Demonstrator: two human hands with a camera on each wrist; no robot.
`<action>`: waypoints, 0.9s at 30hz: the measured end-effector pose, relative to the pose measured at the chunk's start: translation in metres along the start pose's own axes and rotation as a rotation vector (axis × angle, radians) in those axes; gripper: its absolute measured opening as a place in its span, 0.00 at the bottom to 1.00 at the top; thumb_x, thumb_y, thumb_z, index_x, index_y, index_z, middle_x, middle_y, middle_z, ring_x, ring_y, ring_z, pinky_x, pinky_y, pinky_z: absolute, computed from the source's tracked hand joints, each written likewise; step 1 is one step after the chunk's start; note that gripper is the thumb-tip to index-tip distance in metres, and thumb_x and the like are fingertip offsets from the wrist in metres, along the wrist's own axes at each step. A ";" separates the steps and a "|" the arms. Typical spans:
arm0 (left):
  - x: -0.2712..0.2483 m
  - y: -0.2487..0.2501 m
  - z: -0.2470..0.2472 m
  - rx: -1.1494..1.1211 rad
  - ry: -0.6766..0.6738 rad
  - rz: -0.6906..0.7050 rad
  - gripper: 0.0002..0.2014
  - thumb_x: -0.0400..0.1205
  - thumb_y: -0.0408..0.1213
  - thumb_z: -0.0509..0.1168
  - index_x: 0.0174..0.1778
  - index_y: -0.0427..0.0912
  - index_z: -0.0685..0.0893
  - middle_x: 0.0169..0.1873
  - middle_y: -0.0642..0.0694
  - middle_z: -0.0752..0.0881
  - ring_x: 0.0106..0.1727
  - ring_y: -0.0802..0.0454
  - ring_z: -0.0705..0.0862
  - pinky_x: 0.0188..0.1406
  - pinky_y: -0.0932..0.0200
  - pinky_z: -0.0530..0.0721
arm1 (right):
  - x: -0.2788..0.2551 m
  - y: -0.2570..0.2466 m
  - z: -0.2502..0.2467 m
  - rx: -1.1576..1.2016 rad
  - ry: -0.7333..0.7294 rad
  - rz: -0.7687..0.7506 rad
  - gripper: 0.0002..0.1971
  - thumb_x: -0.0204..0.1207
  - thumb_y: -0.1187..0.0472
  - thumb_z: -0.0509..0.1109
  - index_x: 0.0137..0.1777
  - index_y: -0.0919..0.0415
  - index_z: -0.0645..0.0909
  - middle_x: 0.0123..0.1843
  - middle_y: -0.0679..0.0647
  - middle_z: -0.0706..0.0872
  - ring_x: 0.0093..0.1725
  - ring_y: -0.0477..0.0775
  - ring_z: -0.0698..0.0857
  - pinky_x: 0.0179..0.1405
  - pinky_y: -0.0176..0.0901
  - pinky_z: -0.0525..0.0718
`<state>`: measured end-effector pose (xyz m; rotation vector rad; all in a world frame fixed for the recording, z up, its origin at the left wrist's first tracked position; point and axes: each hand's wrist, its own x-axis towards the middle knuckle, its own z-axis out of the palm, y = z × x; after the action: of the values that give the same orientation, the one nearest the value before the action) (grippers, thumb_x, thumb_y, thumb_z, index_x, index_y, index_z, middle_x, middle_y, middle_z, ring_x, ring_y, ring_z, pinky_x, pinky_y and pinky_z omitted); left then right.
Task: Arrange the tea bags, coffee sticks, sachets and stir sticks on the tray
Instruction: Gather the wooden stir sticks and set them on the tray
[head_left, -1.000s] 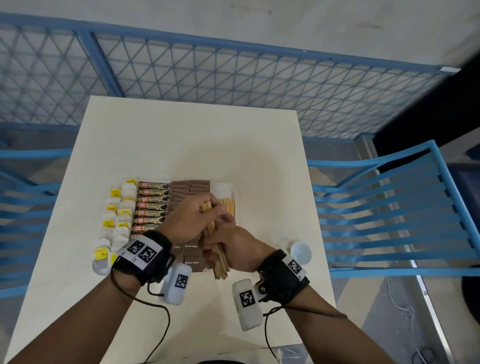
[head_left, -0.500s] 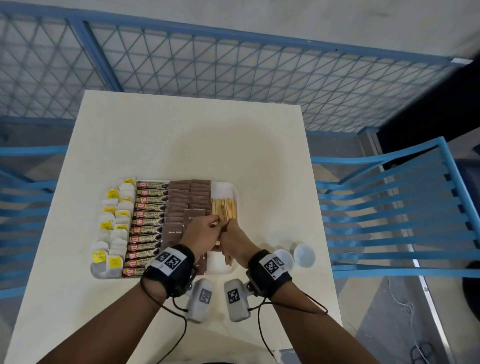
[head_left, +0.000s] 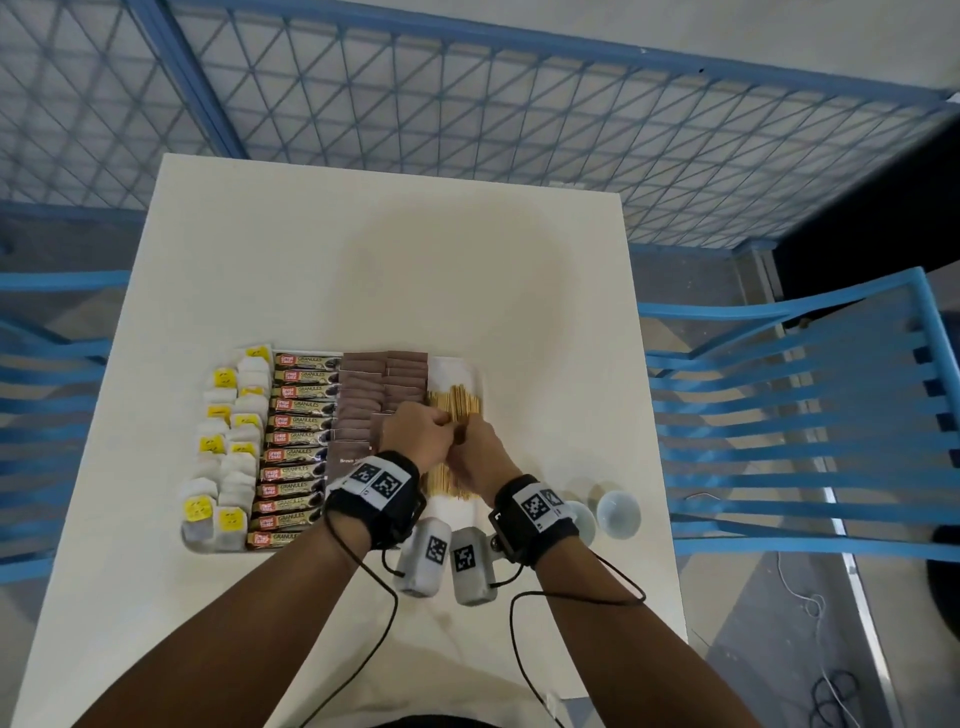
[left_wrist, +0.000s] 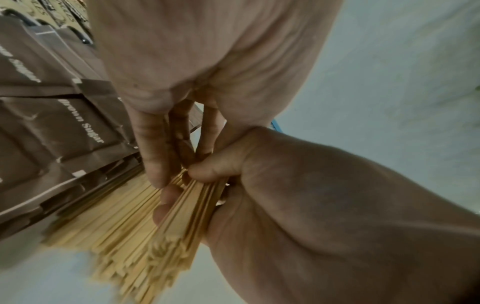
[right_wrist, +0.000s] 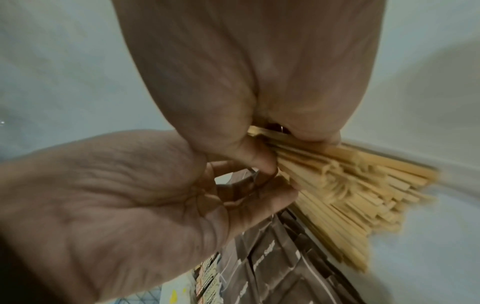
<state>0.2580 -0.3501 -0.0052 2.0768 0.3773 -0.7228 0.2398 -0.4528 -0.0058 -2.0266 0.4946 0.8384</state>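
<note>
A white tray (head_left: 453, 365) on the table holds tea bags (head_left: 228, 447) at the left, then coffee sticks (head_left: 296, 441), then brown sugar sachets (head_left: 374, 389). A bundle of wooden stir sticks (head_left: 457, 405) lies along the tray's right side. Both hands meet over its middle. My right hand (head_left: 480, 452) grips the stir sticks (right_wrist: 350, 185) between thumb and fingers. My left hand (head_left: 421, 436) pinches the same stir sticks (left_wrist: 124, 226) from the sachet side, beside the sachets (left_wrist: 64, 127). The hands hide the middle of the bundle.
Two small pale cups (head_left: 618, 512) sit on the table (head_left: 389, 260) just right of my right wrist. Blue slatted chairs stand at the right (head_left: 805, 415) and left (head_left: 41, 415). A blue mesh fence (head_left: 467, 104) runs behind the table.
The stir stick bundle, slanted and overhanging the tray's near edge a second ago, now lies straight along the right side. Both hands stayed on it and drew closer together.
</note>
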 end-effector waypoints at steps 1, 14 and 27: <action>0.001 0.000 -0.001 0.002 0.003 -0.002 0.09 0.85 0.42 0.72 0.52 0.42 0.95 0.43 0.45 0.94 0.45 0.47 0.92 0.45 0.56 0.91 | 0.003 0.003 0.000 -0.003 -0.016 0.004 0.23 0.68 0.55 0.65 0.62 0.66 0.74 0.61 0.65 0.81 0.53 0.65 0.87 0.44 0.54 0.90; 0.008 -0.007 0.001 0.065 0.028 0.015 0.11 0.84 0.36 0.71 0.36 0.42 0.92 0.32 0.44 0.91 0.38 0.43 0.92 0.45 0.48 0.93 | 0.006 0.014 -0.009 -0.217 0.085 -0.170 0.16 0.86 0.62 0.59 0.44 0.70 0.83 0.39 0.61 0.83 0.40 0.60 0.80 0.39 0.45 0.75; 0.004 -0.010 0.004 0.094 0.072 0.003 0.13 0.84 0.32 0.70 0.64 0.38 0.90 0.58 0.41 0.92 0.57 0.44 0.90 0.63 0.49 0.89 | 0.006 0.015 -0.007 -0.282 0.240 -0.131 0.17 0.84 0.59 0.64 0.34 0.63 0.83 0.31 0.53 0.82 0.29 0.51 0.76 0.28 0.37 0.70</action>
<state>0.2548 -0.3479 -0.0158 2.1959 0.3869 -0.6773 0.2374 -0.4669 -0.0153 -2.4079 0.3867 0.6153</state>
